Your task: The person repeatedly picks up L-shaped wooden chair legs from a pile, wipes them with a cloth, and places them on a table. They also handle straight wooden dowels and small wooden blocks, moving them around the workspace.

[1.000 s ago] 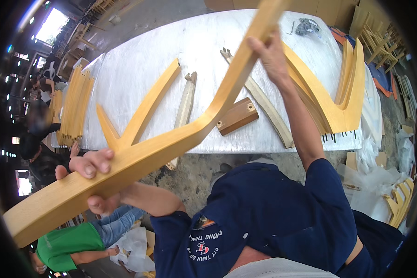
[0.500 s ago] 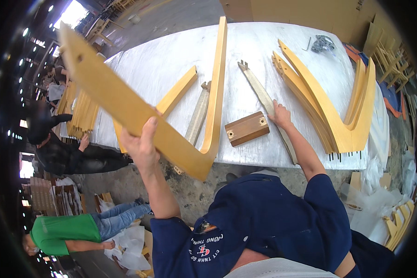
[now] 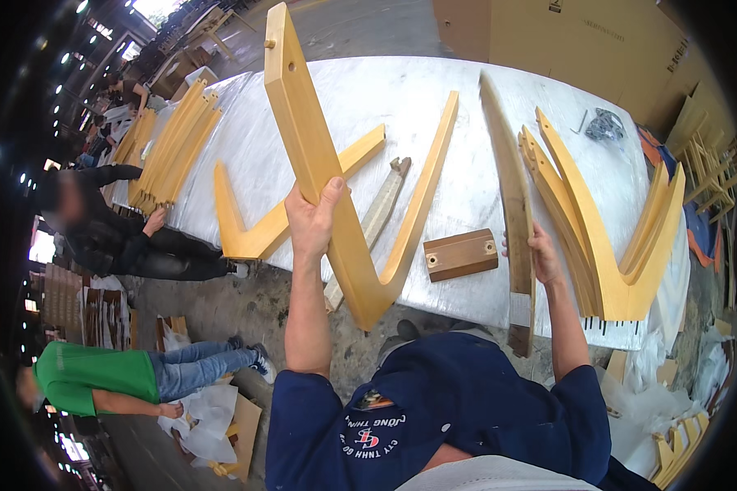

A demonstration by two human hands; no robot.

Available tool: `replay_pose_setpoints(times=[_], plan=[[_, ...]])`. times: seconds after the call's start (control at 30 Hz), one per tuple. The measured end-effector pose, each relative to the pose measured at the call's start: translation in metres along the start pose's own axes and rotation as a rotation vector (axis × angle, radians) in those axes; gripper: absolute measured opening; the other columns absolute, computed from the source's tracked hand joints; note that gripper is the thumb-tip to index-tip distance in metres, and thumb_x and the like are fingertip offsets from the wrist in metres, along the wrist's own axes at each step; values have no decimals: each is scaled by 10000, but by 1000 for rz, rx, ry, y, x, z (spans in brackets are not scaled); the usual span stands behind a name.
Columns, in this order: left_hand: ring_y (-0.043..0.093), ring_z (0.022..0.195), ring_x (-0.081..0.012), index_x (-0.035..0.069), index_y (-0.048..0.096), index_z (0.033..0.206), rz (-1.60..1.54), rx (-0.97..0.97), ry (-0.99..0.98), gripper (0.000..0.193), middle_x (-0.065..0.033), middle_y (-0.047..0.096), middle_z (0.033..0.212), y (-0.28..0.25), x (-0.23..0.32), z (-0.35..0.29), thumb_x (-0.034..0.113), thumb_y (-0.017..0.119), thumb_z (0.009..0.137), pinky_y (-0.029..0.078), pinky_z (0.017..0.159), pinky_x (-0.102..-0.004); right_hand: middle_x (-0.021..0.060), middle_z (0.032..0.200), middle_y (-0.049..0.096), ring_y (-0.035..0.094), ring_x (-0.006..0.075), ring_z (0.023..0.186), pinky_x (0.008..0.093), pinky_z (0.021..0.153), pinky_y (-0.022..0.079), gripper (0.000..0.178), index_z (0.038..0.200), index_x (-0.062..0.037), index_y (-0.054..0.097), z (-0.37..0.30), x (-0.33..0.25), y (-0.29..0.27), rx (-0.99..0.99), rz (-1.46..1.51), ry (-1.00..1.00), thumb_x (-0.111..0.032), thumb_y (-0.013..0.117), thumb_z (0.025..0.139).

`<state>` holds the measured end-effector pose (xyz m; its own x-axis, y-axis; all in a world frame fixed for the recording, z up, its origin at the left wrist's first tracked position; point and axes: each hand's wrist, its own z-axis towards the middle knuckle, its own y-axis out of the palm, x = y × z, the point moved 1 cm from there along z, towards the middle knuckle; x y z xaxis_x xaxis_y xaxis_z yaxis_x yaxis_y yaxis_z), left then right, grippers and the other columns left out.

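My left hand (image 3: pixel 314 217) is closed around one arm of a V-shaped yellow wooden piece (image 3: pixel 305 123), raised and tilted, its bend pointing toward me. A dowel and a hole show near its far end. In my right hand (image 3: pixel 544 255) is a long weathered wooden bar (image 3: pixel 512 188), lifted nearly upright in view. A brown wooden block (image 3: pixel 460 255) with two holes lies between my hands. Past the held V-piece, a second V-shaped piece (image 3: pixel 254 237) rests at the left, and another greyish bar (image 3: pixel 377 222) lies partly hidden behind the held piece.
Several V-shaped pieces (image 3: pixel 618 299) with dark pins stand together at the table's right. A plastic bag of dark hardware (image 3: pixel 604 124) and a hex key (image 3: pixel 582 121) lie far right. Yellow parts (image 3: pixel 180 147) are piled far left beside a person in black (image 3: pixel 106 221). Another person wears green (image 3: pixel 98 378).
My right hand has picked the weathered bar up off the table and brought it nearer. My left hand has swung the V-piece to the right and steeper.
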<state>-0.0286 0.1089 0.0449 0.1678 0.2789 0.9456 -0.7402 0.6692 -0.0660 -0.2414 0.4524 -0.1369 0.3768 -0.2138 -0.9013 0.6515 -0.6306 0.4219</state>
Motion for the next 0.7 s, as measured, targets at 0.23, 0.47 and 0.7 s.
replay_pose_setpoints(times=[0.23,0.47,0.7], plan=[[559,701,-96,16,577,1044,-48,14,11,368,-32,609,815,-4,-7,3,373,625,968,468,622,-258,143,773,652,675,232,662,364,624,592,652,1035,-10,557,54,-77,128,-56,58,106,-648,535,906],[519,775,-81,19,566,1108,-59,17,29,463,-9,562,873,-7,-10,2,466,558,986,451,676,-253,125,1083,578,628,134,793,255,629,542,1057,1527,-19,172,59,-55,232,-269,-136,-443,-352,801,746],[505,806,-90,12,561,1128,-8,-6,55,509,-7,551,885,-9,-12,1,501,524,992,439,715,-254,203,1516,350,367,276,1393,373,1131,310,921,1544,17,140,53,-3,252,-149,-251,-475,-115,640,782]])
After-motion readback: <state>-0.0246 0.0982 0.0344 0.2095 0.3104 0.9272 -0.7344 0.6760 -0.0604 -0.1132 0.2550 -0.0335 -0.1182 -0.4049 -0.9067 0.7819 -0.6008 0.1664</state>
